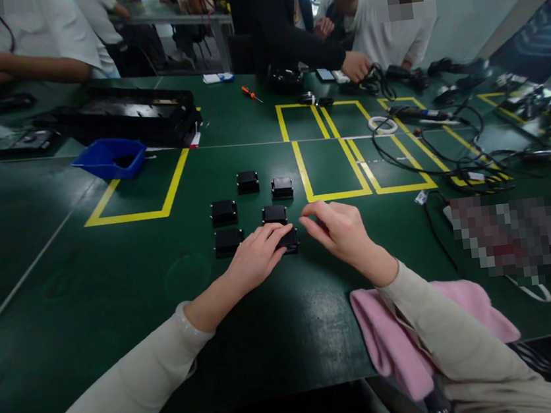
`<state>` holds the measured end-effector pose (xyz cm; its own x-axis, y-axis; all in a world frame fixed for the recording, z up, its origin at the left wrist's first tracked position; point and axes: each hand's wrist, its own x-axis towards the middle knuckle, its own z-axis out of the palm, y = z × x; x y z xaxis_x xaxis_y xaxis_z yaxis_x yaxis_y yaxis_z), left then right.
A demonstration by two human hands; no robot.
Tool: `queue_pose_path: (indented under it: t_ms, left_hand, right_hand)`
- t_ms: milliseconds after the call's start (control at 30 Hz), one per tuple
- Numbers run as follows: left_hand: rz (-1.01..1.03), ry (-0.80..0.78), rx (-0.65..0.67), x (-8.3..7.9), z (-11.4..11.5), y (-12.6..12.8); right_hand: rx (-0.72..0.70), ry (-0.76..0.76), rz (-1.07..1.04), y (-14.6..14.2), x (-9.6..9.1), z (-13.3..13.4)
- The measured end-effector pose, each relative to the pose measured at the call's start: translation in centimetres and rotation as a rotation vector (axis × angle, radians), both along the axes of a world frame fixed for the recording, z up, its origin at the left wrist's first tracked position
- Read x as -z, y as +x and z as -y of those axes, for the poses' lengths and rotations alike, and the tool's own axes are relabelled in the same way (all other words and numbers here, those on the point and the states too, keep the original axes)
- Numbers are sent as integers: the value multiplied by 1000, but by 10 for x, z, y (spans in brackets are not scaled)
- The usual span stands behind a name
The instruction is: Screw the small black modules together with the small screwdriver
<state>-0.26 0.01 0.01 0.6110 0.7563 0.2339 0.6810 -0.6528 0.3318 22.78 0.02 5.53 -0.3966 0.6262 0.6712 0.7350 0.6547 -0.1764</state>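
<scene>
Several small black rectangular blocks with shiny metal bits at their corners lie on the green table. My left hand (pixel 257 256) is on the nearest right block (pixel 289 239), with fingers over its top and thumb along its near side, partly covering it. Just right of that block, my right hand (pixel 341 231) is raised with thumb and forefinger pinched. Whatever may be between those fingertips is too small to make out. Close by are a block behind my left fingers (pixel 274 214), one at the left (pixel 228 241), and another farther back (pixel 247 182).
A blue bin (pixel 113 158) stands at the left near a large black tray-like case (pixel 130 113). Yellow tape outlines (pixel 338 194) mark the table. Tangled black cables (pixel 467 145) lie at the right. A pink cloth (pixel 395 345) hangs over the front edge beneath my right forearm. People work across the table.
</scene>
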Motion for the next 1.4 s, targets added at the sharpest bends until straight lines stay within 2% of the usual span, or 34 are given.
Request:
queue_pose_path:
  t_ms: [300, 533, 800, 1400]
  left_hand:
    - [-9, -9, -3, -1, 1, 1]
    - [-20, 27, -6, 1, 1, 1]
    - [-57, 52, -19, 0, 2, 2]
    - [-73, 140, 3, 0, 4, 3]
  right_hand:
    - [-21, 11, -9, 0, 0, 0]
    - [-22, -17, -32, -1, 2, 0]
    - [-24, 33, -28, -2, 0, 0]
    - [-33, 35, -42, -3, -1, 1]
